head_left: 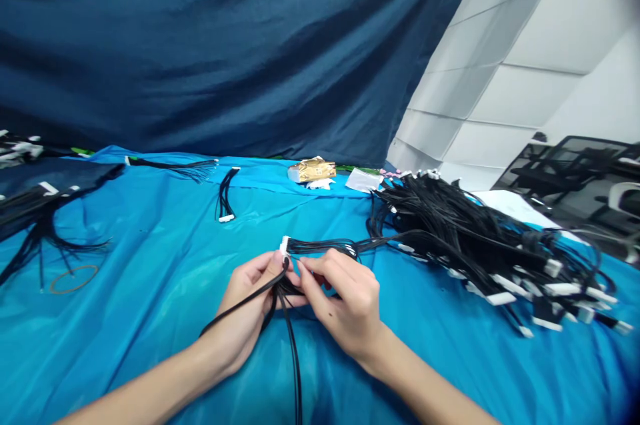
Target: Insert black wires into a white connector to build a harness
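One dark blue curtain point(225, 58): hangs well beyond the left hand point(253, 298) and right hand point(345, 298), lots of folds, fills most of the top.
Bright blue sheet point(160, 258): wrinkly, spread under and around both hands.
Cable pile point(445, 218): messy black heap with white plugs point(500, 299), off to the right of the right hand.
Left hand: gripping the black wires point(293, 345) between thumb and fingers.
Right hand: fingers curled, thumb and forefinger tips right up at the wires; honestly can't tell if they've got a strand.
Black wires: where the hands meet, one run crossing the left wrist, another dropping between the hands.
Gold packet point(325, 171): well beyond the right fingertips.
Short black cable point(229, 191): lying beyond the left hand.
White connector point(285, 246): right by the left thumb tip.
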Available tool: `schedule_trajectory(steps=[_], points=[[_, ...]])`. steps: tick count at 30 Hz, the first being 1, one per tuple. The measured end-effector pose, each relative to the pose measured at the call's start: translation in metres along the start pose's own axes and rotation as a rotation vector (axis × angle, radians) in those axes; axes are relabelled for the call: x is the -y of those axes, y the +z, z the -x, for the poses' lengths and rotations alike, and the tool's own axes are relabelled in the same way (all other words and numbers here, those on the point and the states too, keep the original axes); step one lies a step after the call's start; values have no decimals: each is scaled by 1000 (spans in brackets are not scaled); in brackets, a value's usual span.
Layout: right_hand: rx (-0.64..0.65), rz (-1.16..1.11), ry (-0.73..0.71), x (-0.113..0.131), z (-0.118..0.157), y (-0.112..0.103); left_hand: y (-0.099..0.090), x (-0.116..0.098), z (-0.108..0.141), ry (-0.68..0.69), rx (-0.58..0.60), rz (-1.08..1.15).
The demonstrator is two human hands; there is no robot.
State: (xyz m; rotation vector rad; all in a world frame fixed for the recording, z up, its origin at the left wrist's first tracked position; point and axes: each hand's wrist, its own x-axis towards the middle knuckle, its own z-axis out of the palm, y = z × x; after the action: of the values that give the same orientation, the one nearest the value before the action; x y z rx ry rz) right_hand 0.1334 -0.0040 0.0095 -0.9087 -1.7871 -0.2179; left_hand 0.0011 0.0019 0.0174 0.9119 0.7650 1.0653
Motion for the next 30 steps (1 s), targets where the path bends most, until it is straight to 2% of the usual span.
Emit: schedule_trajectory(steps=[12, 22, 26, 30], points=[[4, -84, -44, 3, 0, 2, -2, 2, 2, 70, -18, -58], [39, -56, -67, -3, 6, 0, -4, 2, 3, -13, 18, 9], [0, -62, -56, -4, 1, -8, -9, 2, -4, -39, -66, 90], [-29, -56, -84, -2, -5, -14, -17, -4, -14, 18, -153, 120]])
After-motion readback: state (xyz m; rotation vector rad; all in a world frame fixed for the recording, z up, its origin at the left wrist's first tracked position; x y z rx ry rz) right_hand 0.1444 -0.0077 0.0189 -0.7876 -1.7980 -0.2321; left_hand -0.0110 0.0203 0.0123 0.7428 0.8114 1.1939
